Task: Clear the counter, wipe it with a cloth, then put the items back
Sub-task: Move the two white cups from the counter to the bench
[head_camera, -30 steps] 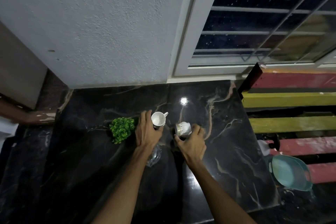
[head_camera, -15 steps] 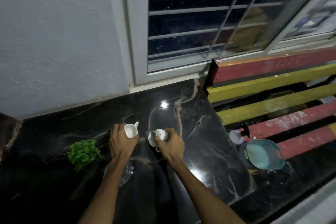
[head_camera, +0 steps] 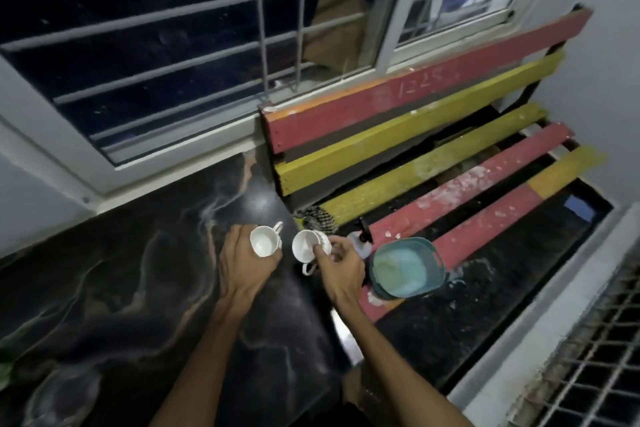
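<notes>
My left hand (head_camera: 246, 270) grips a plain white cup (head_camera: 265, 241) with its mouth tilted toward me, above the right part of the black marble counter (head_camera: 138, 288). My right hand (head_camera: 341, 270) grips a second white cup (head_camera: 309, 246) with a patterned band, tipped on its side past the counter's right edge. A checked cloth (head_camera: 320, 218) lies on the bench just beyond the cups. A clear glass (head_camera: 62, 395) stands at the counter's near left. A bit of the green plant (head_camera: 4, 367) shows at the left edge.
A bench of red and yellow slats (head_camera: 433, 163) stands right of the counter. On it sit a teal tub (head_camera: 405, 269) and a white spray bottle (head_camera: 360, 241). A barred window (head_camera: 190, 45) runs behind. A metal grille (head_camera: 595, 374) is at the lower right.
Both hands have carried their cups to the right, from the counter's middle to its right edge. The view has swung right, so the plant and glass now sit at the far left.
</notes>
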